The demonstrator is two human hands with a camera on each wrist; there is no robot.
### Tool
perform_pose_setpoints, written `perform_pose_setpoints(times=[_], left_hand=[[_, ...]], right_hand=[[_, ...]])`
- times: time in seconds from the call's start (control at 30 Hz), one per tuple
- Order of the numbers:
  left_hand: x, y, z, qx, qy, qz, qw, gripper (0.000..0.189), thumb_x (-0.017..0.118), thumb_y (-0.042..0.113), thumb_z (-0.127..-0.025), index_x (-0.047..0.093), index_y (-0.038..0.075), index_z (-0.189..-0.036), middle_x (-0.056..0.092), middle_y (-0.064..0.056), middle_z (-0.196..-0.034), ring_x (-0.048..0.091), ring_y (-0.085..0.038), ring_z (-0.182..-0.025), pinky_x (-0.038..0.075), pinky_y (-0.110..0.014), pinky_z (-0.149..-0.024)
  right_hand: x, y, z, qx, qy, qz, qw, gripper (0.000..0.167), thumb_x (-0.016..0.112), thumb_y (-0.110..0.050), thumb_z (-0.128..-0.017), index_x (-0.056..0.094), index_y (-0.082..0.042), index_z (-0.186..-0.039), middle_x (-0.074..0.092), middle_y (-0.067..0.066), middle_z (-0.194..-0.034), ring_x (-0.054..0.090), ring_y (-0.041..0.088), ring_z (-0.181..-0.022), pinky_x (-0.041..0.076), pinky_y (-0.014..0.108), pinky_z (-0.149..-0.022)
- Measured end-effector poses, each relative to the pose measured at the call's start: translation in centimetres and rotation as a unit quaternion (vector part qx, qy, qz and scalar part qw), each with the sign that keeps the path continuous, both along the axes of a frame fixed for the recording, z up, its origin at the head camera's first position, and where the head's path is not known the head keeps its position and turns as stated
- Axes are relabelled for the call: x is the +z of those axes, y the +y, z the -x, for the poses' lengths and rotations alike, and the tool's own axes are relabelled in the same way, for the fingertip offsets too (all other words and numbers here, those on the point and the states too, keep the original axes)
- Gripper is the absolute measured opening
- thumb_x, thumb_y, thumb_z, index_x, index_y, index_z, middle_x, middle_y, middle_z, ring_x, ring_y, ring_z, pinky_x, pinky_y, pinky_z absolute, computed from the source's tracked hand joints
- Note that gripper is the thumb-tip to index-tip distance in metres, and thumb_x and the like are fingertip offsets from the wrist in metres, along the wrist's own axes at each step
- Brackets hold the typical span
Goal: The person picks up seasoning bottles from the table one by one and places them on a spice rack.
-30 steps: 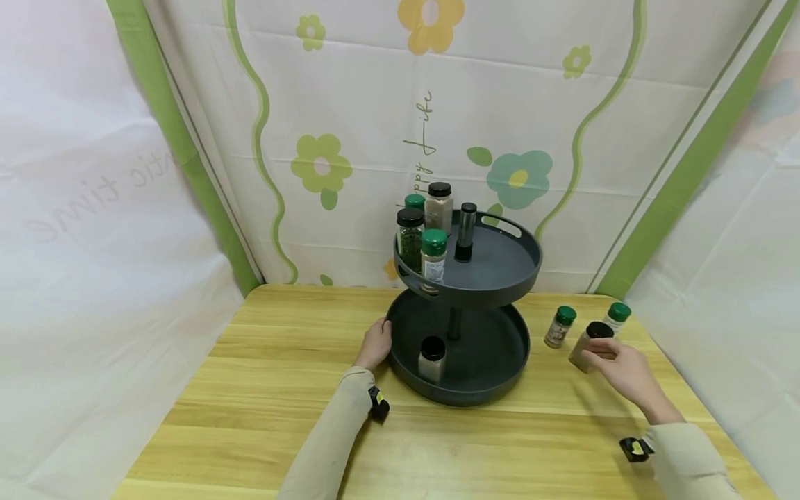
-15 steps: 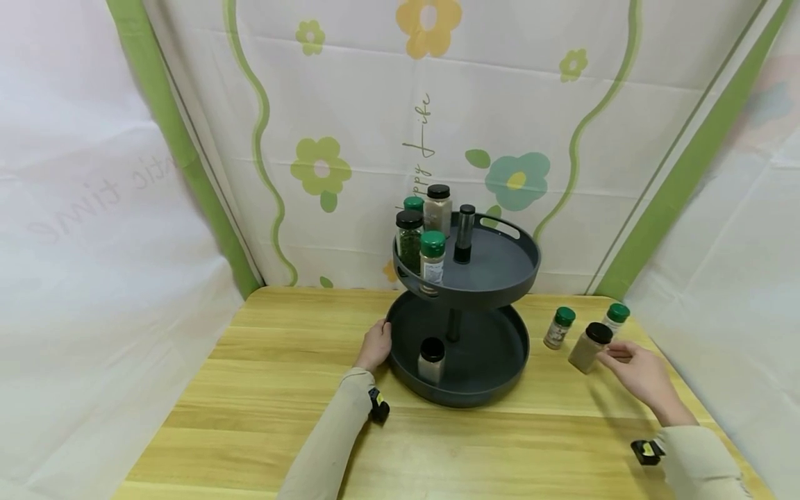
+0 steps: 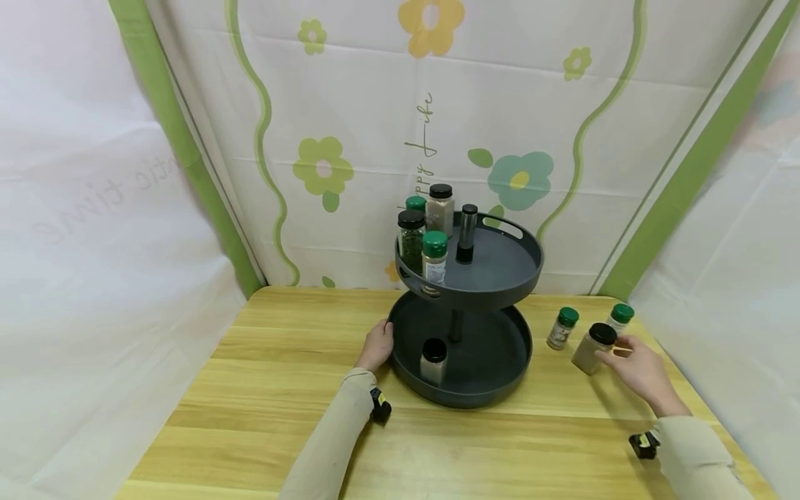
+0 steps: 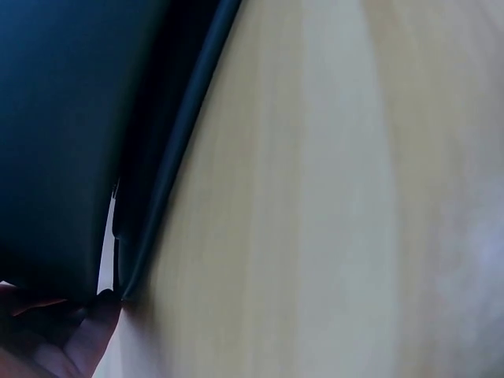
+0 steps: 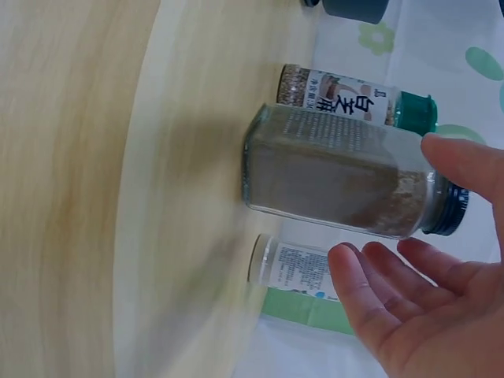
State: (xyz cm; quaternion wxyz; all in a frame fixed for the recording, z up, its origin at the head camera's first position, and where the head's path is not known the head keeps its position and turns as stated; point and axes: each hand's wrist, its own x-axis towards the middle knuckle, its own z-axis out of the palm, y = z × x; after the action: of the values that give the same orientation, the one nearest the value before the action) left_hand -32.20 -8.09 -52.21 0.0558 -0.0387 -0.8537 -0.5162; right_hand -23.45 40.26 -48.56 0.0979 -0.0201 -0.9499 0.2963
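My left hand (image 3: 376, 345) grips the left rim of the lower tier of a dark grey two-tier spice rack (image 3: 478, 401); its fingers (image 4: 93, 335) show at that rim in the left wrist view. On the table at the right stands a square glass jar (image 3: 587, 353) of grey-brown powder with a black lid. My right hand (image 3: 639, 371) is beside this jar's upper part, thumb on one side and fingers on the other. In the right wrist view the thumb lies by the neck of the jar (image 5: 331, 173), while a gap shows between the fingers (image 5: 362, 295) and the glass.
Two green-capped spice bottles, a left one (image 3: 561, 330) and a right one (image 3: 620, 317), stand close to the jar. The upper tier holds several bottles, including a green-capped one (image 3: 434, 260). A black-lidded jar (image 3: 433, 362) sits in the lower tier. Printed curtains (image 3: 369, 104) enclose the table.
My right hand has drawn back from in front of the black lid to the right side of the jar. The jar and my left hand stay where they were.
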Motion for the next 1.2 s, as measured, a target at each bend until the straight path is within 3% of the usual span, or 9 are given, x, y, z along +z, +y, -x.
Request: perform_pose_setpoints(times=[0.47,0.63,0.8,1.2], left_hand=[[0.4,0.1,0.2,0.007,-0.002,0.001,1.0,0.039,0.034,0.02,-0.104,0.051,-0.005,-0.128,0.054,-0.023,-0.128,0.05,-0.036,-0.118,0.039,-0.048,-0.098],[0.4,0.2,0.0,0.01,-0.002,0.005,0.9999,0.038,0.034,0.02,-0.104,0.052,-0.005,-0.127,0.054,-0.023,-0.127,0.05,-0.036,-0.117,0.04,-0.048,-0.097],[0.4,0.3,-0.1,0.013,-0.002,0.001,0.9999,0.038,0.034,0.019,-0.104,0.051,-0.005,-0.128,0.054,-0.024,-0.127,0.05,-0.037,-0.118,0.039,-0.048,-0.098],[0.0,0.1,0.1,0.007,-0.013,0.001,0.9999,0.04,0.032,0.02,-0.104,0.049,-0.006,-0.13,0.052,-0.024,-0.13,0.048,-0.037,-0.12,0.038,-0.048,-0.099]], right_hand=[[-0.6,-0.2,1.8,0.001,0.016,0.023,0.9996,0.071,0.056,-0.05,-0.091,0.042,0.01,-0.126,0.049,0.038,-0.119,0.044,0.054,-0.108,0.041,0.061,-0.08],[-0.6,-0.4,1.8,-0.007,0.023,0.016,0.9996,0.065,0.058,-0.051,-0.09,0.048,0.007,-0.118,0.055,0.033,-0.109,0.053,0.044,-0.093,0.046,0.049,-0.068],[-1.1,-0.2,2.2,-0.014,0.036,0.013,0.9992,0.062,0.06,-0.051,-0.088,0.051,0.004,-0.114,0.06,0.018,-0.089,0.052,0.028,-0.073,0.041,0.035,-0.057],[-1.7,-0.3,2.4,-0.023,0.045,0.007,0.9987,0.056,0.062,-0.051,-0.087,0.053,0.002,-0.1,0.053,0.009,-0.071,0.045,0.021,-0.06,0.036,0.032,-0.052]])
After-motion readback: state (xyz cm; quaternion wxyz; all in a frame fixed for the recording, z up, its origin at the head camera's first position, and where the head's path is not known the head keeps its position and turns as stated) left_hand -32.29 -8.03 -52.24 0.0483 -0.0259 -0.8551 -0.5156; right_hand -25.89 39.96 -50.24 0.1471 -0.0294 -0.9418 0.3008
